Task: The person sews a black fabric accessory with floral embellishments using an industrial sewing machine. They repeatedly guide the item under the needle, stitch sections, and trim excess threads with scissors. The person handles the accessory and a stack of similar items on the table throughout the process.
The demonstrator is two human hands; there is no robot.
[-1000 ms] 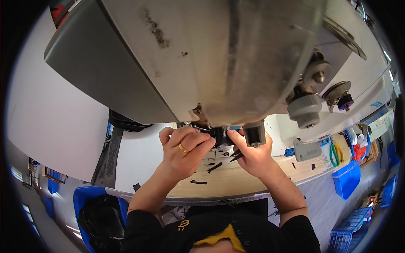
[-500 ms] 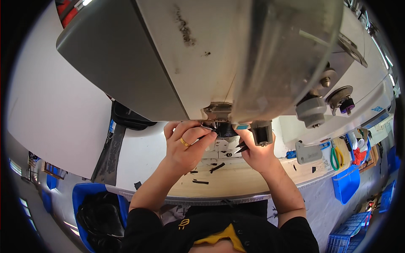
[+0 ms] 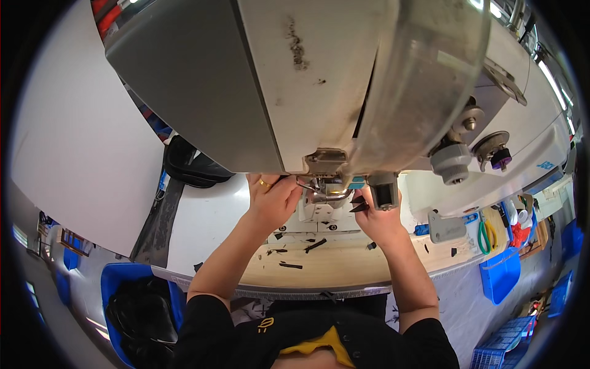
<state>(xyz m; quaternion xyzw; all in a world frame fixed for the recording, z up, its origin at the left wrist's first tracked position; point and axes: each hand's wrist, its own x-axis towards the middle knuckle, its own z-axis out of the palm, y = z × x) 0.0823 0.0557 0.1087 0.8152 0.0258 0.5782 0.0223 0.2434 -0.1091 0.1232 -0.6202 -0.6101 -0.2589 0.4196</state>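
A sewing machine (image 3: 326, 80) fills the upper middle, with its metal presser foot (image 3: 330, 194) showing below the head. Just left of the foot is my left hand (image 3: 270, 203), a yellow ring on one finger. Its fingers are curled and pressed together, and their far tips disappear behind the machine head. What they hold, if anything, is hidden. To the right of the foot, my right hand (image 3: 382, 220) is closed around small thread snips (image 3: 358, 205), whose dark pointed blades stick out toward the foot. A machine part covers some of its fingers.
Black scraps (image 3: 315, 245) are scattered along the table's wooden front strip (image 3: 338, 264). A black padded piece (image 3: 192, 163) lies at the left. Green-handled scissors (image 3: 484, 235) and a blue bin (image 3: 501, 275) are at the right. Another blue bin (image 3: 110, 283) at lower left holds black items.
My left hand has shifted away from me, slightly left, further behind the machine head. A black piece previously under the presser foot no longer shows there. The view has tilted slightly.
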